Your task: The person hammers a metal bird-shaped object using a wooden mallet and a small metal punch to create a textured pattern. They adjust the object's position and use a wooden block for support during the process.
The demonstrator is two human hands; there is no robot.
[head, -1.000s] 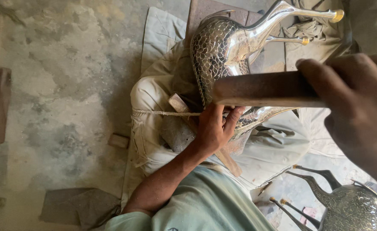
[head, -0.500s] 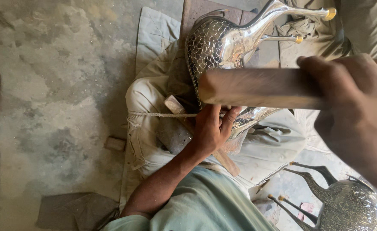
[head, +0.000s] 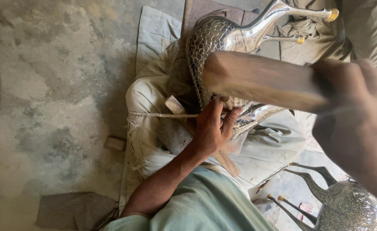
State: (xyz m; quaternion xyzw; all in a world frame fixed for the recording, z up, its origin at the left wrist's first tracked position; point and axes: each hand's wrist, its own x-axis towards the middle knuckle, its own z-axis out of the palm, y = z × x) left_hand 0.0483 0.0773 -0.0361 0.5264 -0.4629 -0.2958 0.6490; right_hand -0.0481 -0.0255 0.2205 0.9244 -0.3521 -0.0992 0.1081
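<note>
A worker's right hand [head: 359, 124] grips a wooden mallet [head: 261, 81] above a patterned silver metal animal figure [head: 222, 38] lying on a cloth-covered lap, while the left hand [head: 212, 128], fingers closed on a small tool, presses against it, where a misjudged blow could strike those fingers.

left hand [head: 212, 130] fingers curled, pressing down | right hand [head: 359, 124] grip closed, raised

a pale green short-sleeved cotton shirt, its sleeve [head: 130, 223] ending above the elbow; bare forearms, light beige cloth trousers [head: 265, 149].
</note>
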